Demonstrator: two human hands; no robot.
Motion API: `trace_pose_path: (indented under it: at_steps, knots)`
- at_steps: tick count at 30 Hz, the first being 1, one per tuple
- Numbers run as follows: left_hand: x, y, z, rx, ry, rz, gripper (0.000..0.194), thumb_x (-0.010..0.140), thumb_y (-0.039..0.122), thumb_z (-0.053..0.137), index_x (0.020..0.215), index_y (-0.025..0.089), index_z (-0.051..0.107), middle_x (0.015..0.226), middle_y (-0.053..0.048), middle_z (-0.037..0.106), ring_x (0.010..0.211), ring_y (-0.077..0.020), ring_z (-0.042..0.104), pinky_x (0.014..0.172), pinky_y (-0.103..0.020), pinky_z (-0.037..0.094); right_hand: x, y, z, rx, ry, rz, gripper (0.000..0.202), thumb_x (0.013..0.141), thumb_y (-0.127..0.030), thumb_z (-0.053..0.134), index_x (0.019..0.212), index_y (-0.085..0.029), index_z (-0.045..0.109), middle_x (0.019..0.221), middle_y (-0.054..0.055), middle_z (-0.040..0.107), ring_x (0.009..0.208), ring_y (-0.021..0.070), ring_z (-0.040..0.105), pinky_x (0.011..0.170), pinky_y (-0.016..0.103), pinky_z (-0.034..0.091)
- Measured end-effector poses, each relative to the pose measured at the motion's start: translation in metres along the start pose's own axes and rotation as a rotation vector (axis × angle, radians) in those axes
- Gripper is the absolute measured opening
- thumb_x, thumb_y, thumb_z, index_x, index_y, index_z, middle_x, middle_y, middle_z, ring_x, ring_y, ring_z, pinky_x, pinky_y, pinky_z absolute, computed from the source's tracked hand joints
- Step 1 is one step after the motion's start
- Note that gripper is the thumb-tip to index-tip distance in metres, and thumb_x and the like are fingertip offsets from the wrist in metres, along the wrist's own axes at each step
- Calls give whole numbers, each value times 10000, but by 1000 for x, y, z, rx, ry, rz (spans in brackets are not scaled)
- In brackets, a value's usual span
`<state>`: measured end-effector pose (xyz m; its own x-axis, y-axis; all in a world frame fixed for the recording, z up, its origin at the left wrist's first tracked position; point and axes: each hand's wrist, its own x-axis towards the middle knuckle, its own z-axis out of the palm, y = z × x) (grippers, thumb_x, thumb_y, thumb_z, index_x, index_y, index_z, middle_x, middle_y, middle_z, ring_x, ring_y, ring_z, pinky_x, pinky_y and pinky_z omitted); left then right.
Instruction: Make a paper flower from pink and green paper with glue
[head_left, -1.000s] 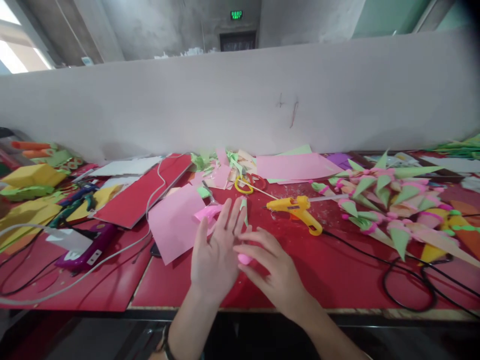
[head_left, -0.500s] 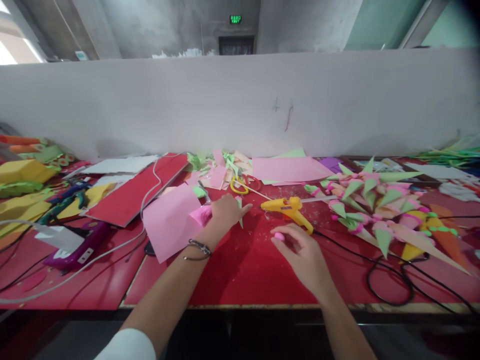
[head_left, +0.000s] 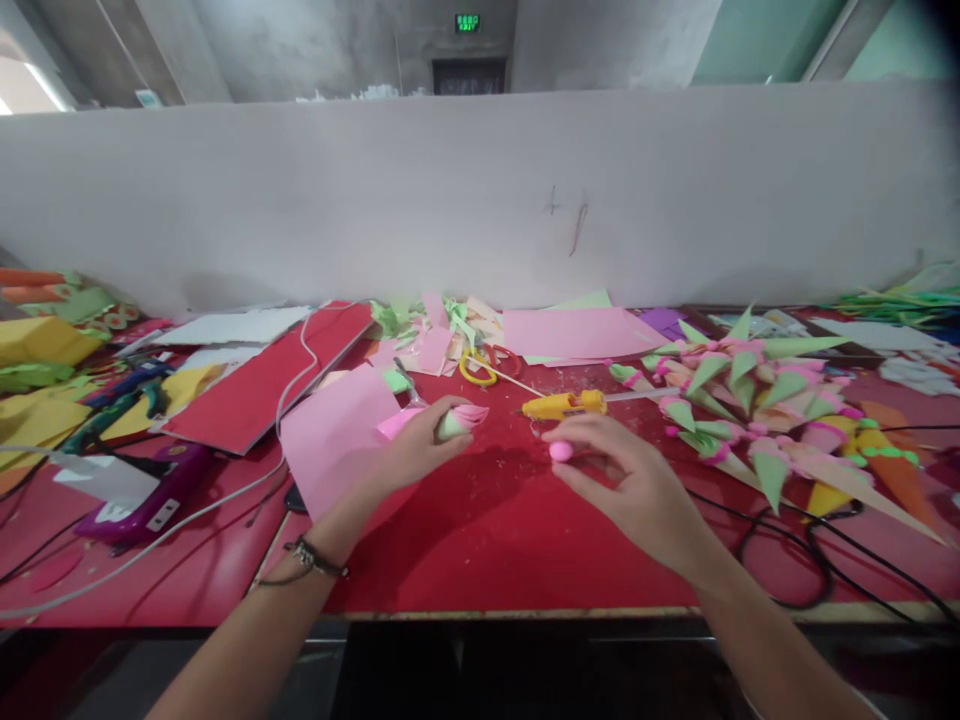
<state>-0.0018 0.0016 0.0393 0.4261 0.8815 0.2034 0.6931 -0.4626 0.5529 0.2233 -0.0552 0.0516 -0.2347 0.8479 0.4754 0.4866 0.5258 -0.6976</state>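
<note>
Soft daylight, blurred wide-angle edges

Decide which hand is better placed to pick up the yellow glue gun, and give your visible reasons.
Probably the right hand: it hovers just beside the yellow glue gun, though pinching a pink ball. The left hand holds a paper cone.

A pink-and-green paper cone (head_left: 459, 420) lies tilted above the red table, near a small pink ball (head_left: 560, 451).

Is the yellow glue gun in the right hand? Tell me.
No: the right hand pinches a small pink ball, while the yellow glue gun lies on the red table just beyond it.
</note>
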Motion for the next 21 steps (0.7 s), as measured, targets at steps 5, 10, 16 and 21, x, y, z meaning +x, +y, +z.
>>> trace_pose_path:
  at_steps: [5,10,16,21]
  knots:
    - [-8,3,7,-203,99,44,280,778,248,499,1046,172,470,995,-35,578,880,-156,538,782,-263,409,29,-8,13,54,-23,-101,263,795,-240,534,1055,-221,566,940,28,628,815,138,605,750,268,511]
    - [-9,1,10,-230,113,82,257,774,217,484,1028,177,475,964,-30,585,860,-155,538,766,-267,414,42,4,31,90,-53,-135,209,809,-238,519,999,-202,597,970,44,627,890,159,593,796,307,502]
    - [-11,5,7,-199,57,58,255,768,191,476,1023,189,474,965,-30,589,850,-160,549,745,-269,420,40,12,37,150,-61,-59,239,791,-248,549,1023,-218,599,957,37,638,852,148,608,754,290,517]
    - [-11,7,6,-150,19,53,230,762,185,465,992,193,475,861,-11,590,744,-146,549,664,-248,420,38,15,38,204,-44,5,226,791,-268,555,1007,-233,612,948,24,661,854,150,619,745,285,526]
